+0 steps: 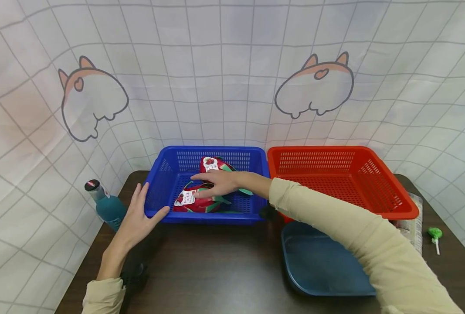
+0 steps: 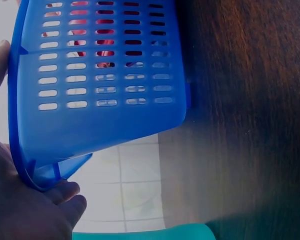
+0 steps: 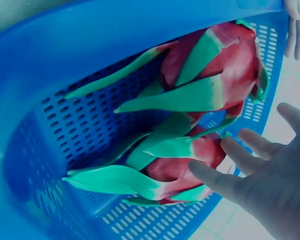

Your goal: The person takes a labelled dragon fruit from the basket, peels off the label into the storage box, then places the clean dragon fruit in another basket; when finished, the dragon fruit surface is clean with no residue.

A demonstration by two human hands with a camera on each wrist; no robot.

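Right sleeve [image 1: 346,224] crosses the near right; its right grip [image 1: 221,181], fingers apart, is over the near fruit [image 1: 202,204] and far fruit [image 1: 210,163] in the blue basket [image 1: 216,217]. Left grip [image 1: 139,218], fingers spread, touches the basket's near-left corner.

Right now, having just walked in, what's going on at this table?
A person's left hand touches the near left corner of a blue basket. Their right hand reaches into it, at two dragon fruits, fingers spread, gripping neither. Both fruits lie inside the basket. A red basket stands beside it.
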